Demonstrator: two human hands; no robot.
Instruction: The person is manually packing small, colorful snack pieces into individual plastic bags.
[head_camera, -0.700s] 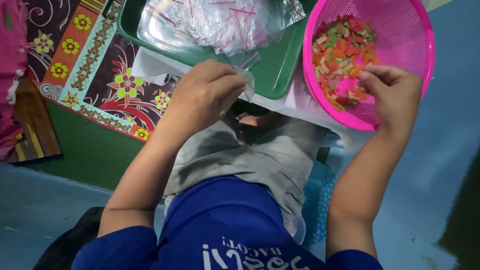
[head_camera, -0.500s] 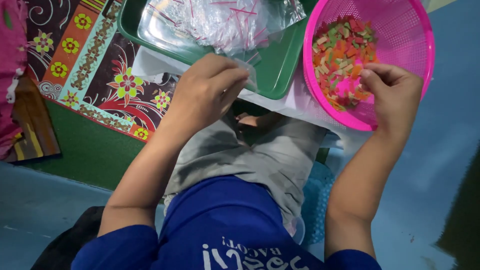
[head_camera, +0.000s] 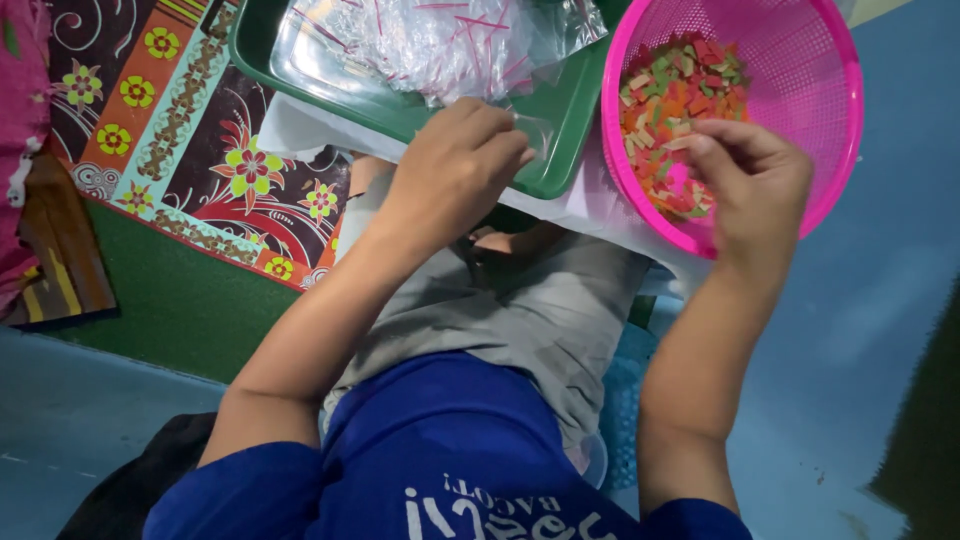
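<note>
Fingers of my right hand (head_camera: 750, 175) have lifted off the basket (head_camera: 835, 120) rim and now pinch chips (head_camera: 675, 100), while my left hand (head_camera: 455, 165) stays clamped on a small bag (head_camera: 535, 130) at the tray's (head_camera: 565, 100) near edge.

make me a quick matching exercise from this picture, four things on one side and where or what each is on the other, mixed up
Things:
1. left hand
2. right hand
3. green tray
4. patterned mat

Descriptions:
A. holds a heap of clear plastic bags
B. reaches into the pink basket of coloured pieces
C. pinches a small clear bag at the tray's edge
D. lies flat on the left, with flowers on it

Pairs: 1-C, 2-B, 3-A, 4-D
</note>
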